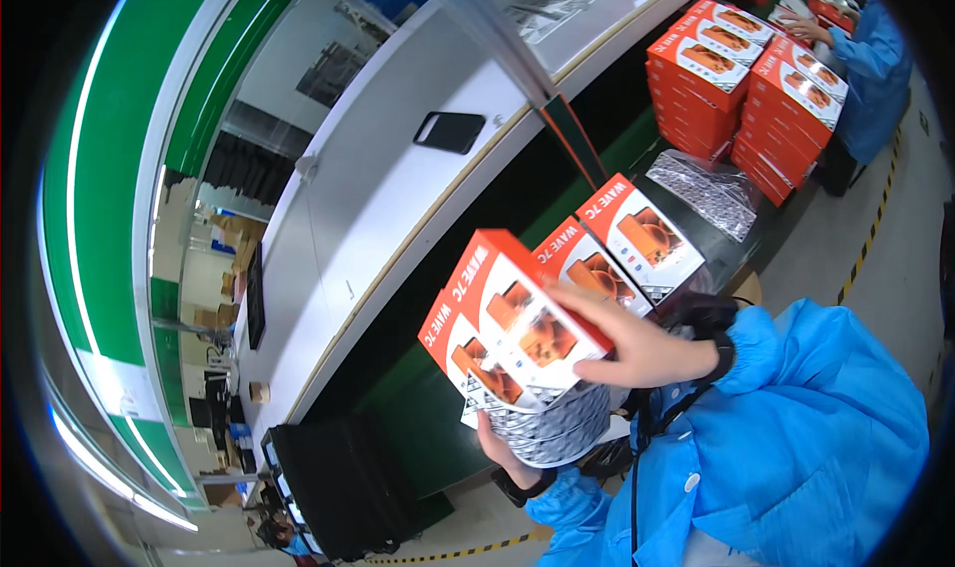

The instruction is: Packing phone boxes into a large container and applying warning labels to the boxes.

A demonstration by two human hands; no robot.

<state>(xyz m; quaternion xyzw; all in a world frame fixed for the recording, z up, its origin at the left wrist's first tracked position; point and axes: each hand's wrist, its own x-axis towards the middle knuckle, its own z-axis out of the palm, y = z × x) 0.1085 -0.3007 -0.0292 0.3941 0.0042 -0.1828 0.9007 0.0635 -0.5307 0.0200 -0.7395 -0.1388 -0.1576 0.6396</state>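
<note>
My right hand (642, 346) grips a red-and-white box (522, 313), its fingers along one side and the thumb at the lower corner. The box front carries a picture of an orange speaker. Just left of it is a second, similar box (468, 358), partly covered by the first. My left hand (500, 446) is closed around the lower edge of these boxes, most of its fingers hidden. Below them, against my left hand, shows a rounded grey-and-white patterned surface (552, 428). Beyond my right hand stand two more such boxes (647, 239) side by side.
Further back, stacks of red boxes (706, 55) and a clear plastic bag (701, 194) lie on the dark green surface. A black phone case (450, 132) rests on the white bench (348, 219). A metal post (497, 40) rises between them. A co-worker in blue (875, 80) handles items at far right.
</note>
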